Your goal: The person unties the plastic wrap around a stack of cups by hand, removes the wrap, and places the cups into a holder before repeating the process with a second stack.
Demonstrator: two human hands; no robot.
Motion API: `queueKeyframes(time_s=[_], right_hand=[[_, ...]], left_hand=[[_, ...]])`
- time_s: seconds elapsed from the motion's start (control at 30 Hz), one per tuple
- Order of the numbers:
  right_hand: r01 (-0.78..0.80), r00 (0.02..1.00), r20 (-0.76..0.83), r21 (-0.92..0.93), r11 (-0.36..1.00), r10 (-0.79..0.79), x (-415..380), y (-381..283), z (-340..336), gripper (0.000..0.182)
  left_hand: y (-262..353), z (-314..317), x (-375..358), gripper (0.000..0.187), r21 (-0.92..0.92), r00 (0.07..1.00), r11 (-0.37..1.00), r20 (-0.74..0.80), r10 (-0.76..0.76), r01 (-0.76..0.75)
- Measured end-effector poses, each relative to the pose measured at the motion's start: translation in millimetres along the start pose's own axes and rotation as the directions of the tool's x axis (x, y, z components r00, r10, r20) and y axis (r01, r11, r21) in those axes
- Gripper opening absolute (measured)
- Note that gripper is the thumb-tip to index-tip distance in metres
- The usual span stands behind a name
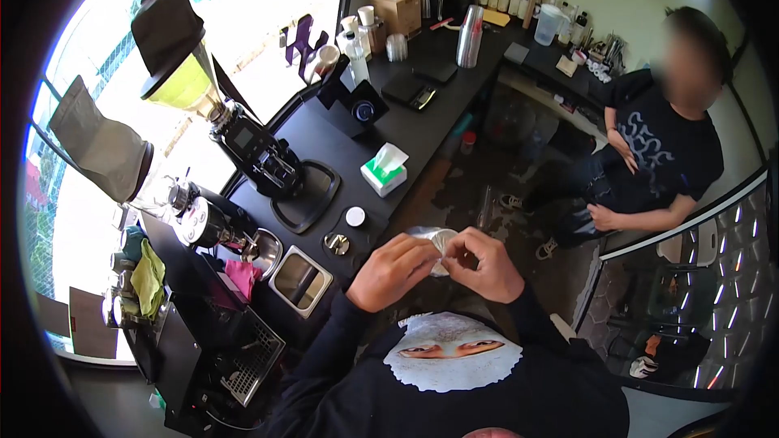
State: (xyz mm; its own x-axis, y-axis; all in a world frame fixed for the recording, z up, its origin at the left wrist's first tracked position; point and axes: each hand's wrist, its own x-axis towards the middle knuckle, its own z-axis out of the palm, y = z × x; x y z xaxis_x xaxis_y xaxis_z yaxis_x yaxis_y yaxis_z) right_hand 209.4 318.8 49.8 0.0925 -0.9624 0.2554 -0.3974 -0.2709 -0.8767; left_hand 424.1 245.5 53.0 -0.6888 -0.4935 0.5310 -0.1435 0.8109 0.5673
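Note:
In front of my chest, my left hand (395,272) and my right hand (485,264) come together, fingers bent and pinching. Between them is a small whitish, round thing with fine ridges (441,240), partly covered by my fingers; I cannot tell its exact kind. My left fingertips press on its left side, my right thumb and fingers on its right. Left of my hands, on the black counter (345,162), are a small white round lid (355,216) and a shiny metal tamper-like piece (336,244).
A coffee grinder (256,150) and an espresso machine (219,349) stand on the left. A metal bin (300,281) is set into the counter. Further back are a tissue box (384,171), a scale (410,91) and stacked metal cups (469,36). Another person (661,126) stands at the right.

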Motion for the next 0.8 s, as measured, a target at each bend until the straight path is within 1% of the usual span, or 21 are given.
queueKeyframes(time_s=[0.03,0.07,0.13,0.17,0.23,0.27,0.33,0.4,0.47,0.53,0.63,0.67,0.7,0.73,0.8], right_hand=[[0.007,1.0,0.023,0.029,1.0,-0.008,-3,8,4,0.017],[-0.044,0.997,0.062,0.055,0.998,0.041,-6,10,6,0.017],[-0.161,0.98,0.147,0.201,0.966,0.133,-12,24,11,0.015],[-0.152,0.982,0.144,0.193,0.969,0.126,-13,26,13,0.015],[-0.23,0.952,0.239,0.157,0.96,0.189,-15,27,14,0.014],[-0.231,0.952,0.239,0.155,0.961,0.19,-16,28,16,0.014],[-0.289,0.927,0.299,0.189,0.939,0.225,-19,32,18,0.015],[-0.288,0.921,0.315,0.151,0.946,0.23,-23,32,18,0.015],[-0.285,0.914,0.331,0.112,0.952,0.234,-26,32,20,0.016],[-0.274,0.915,0.325,0.062,0.96,0.24,-30,33,23,0.018],[-0.241,0.92,0.327,0.039,0.97,0.215,-40,54,35,0.018],[-0.22,0.921,0.335,0.026,0.975,0.199,-42,61,38,0.018],[-0.226,0.918,0.337,0.008,0.974,0.21,-42,62,40,0.017],[-0.229,0.916,0.339,0.007,0.974,0.213,-42,69,44,0.017],[-0.11,0.949,0.29,-0.07,0.991,0.126,-39,92,54,0.016]], left_hand=[[-2,4,-6,0.023,0.0,1.0,1.0,0.011,-0.018,0.018],[-3,8,-12,0.023,-0.007,0.998,0.999,0.03,-0.049,0.049],[-5,15,-24,0.023,-0.048,0.996,0.995,0.023,-0.091,0.092],[-3,18,-29,0.023,-0.058,0.994,0.993,0.016,-0.105,0.106],[-2,23,-36,0.022,-0.072,0.994,0.991,-0.007,-0.113,0.112],[-2,24,-38,0.022,-0.073,0.994,0.991,-0.008,-0.112,0.111],[-2,25,-43,0.02,-0.096,0.995,0.991,0.022,-0.095,0.097],[-3,30,-51,0.019,-0.099,0.995,0.991,0.031,-0.09,0.093],[-3,37,-59,0.019,-0.137,0.988,0.979,0.02,-0.152,0.153],[-6,46,-67,0.019,-0.145,0.986,0.976,0.007,-0.164,0.163],[-15,60,-77,0.019,-0.169,0.98,0.966,0.008,-0.198,0.196],[-18,64,-81,0.019,-0.2,0.973,0.953,0.009,-0.231,0.228],[-21,69,-84,0.02,-0.232,0.964,0.937,0.01,-0.266,0.261],[-26,74,-87,0.02,-0.234,0.963,0.936,0.01,-0.268,0.263],[-38,87,-91,0.019,-0.268,0.926,0.893,-0.003,-0.377,0.363]])
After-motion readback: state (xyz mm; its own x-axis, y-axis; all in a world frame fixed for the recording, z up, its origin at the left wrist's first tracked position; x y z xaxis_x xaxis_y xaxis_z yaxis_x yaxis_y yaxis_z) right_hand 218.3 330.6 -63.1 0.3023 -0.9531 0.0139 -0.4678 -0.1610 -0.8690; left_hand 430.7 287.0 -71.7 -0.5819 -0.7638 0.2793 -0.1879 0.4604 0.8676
